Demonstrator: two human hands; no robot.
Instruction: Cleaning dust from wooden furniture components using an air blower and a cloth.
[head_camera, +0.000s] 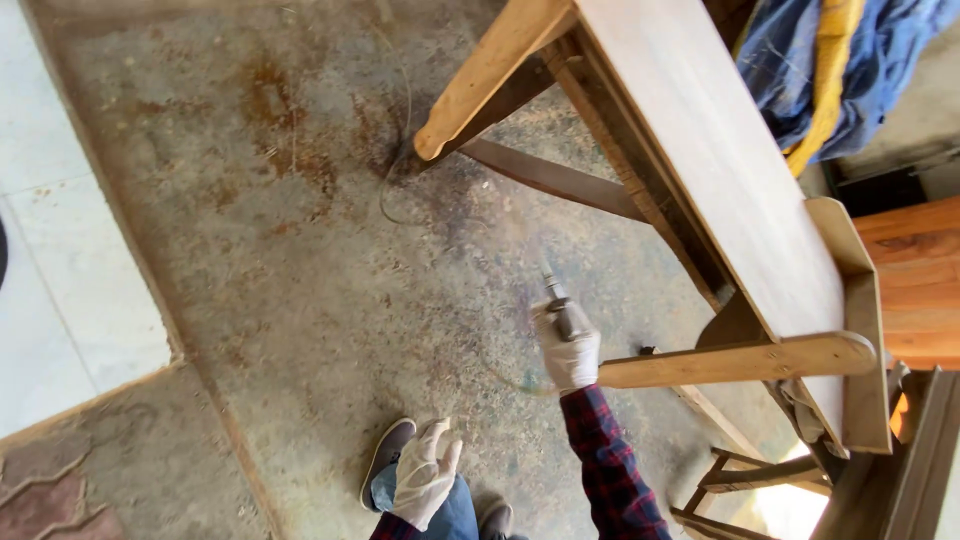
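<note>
Gripping a spray tool (556, 298), gloved right hand (568, 350) closed beside wooden table (720, 170) leg | left hand (424, 472) open, empty | blue cloth (840, 60) beyond | stained floor (300, 260) open leftward

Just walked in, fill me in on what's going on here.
A person in white gloves stands on a stained concrete floor beside a wooden furniture piece lying on its side. The right hand grips a slim tool with a thin hose, aimed toward the wood's underside. The left hand hangs open and empty near the knee.
</note>
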